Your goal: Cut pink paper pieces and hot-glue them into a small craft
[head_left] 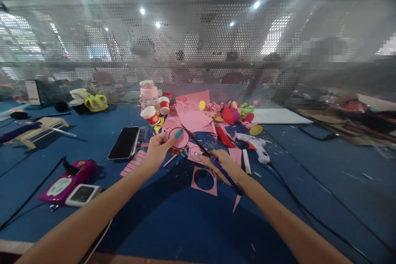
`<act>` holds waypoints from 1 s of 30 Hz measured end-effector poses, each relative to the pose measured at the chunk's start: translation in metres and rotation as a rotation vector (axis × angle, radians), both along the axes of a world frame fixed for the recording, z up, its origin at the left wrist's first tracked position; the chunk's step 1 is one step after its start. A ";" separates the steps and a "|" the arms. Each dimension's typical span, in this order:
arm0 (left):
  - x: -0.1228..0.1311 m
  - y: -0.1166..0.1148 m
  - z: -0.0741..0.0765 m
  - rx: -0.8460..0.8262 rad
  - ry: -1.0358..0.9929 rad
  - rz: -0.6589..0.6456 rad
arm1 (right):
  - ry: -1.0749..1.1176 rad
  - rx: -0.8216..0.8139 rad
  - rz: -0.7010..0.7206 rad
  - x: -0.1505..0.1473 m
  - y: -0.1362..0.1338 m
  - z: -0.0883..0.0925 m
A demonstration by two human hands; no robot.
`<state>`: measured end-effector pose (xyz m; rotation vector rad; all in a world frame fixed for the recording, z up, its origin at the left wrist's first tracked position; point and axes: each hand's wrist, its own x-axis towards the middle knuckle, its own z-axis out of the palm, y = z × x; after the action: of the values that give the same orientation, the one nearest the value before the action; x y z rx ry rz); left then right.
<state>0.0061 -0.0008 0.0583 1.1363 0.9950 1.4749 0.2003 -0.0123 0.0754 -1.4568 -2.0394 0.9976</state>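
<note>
My left hand (159, 150) pinches a pink paper disc (178, 137) between thumb and fingers; a dark circle line is drawn on it. In my right hand (221, 163) is a pair of scissors (198, 145) with dark blades and a blue handle. The blade tips point up and left, close beside the disc's edge; whether they touch it I cannot tell. Under the hands lies a pink piece with a drawn circle (192, 157). Nearer me rests a pink paper square (213, 192) with a round hole cut out.
A glue gun (260, 148) with a trailing cord lies right, beside a red tool (224, 137). Paper cups (150, 116), a bottle (150, 95) and pink sheets (193, 117) stand behind. Left are a phone (124, 142) and a magenta device (66, 181). A perforated screen (198, 45) closes the back.
</note>
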 end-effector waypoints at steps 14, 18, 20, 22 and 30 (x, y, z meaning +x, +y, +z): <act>0.002 -0.006 0.010 0.012 0.129 0.014 | -0.006 -0.013 0.019 -0.001 -0.005 0.010; 0.002 -0.006 0.010 0.014 0.122 0.008 | -0.004 -0.022 0.023 -0.001 -0.004 0.008; 0.002 -0.005 0.009 0.014 0.109 0.004 | -0.006 -0.007 0.033 -0.001 -0.003 0.007; 0.001 -0.004 0.007 0.009 0.095 -0.004 | -0.012 0.007 0.035 0.000 -0.003 0.007; 0.001 -0.003 0.003 0.004 0.055 -0.016 | -0.021 0.015 0.032 -0.001 -0.003 0.007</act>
<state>0.0067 -0.0035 0.0616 1.1914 1.0186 1.4399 0.1997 -0.0155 0.0827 -1.4370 -2.0863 0.9815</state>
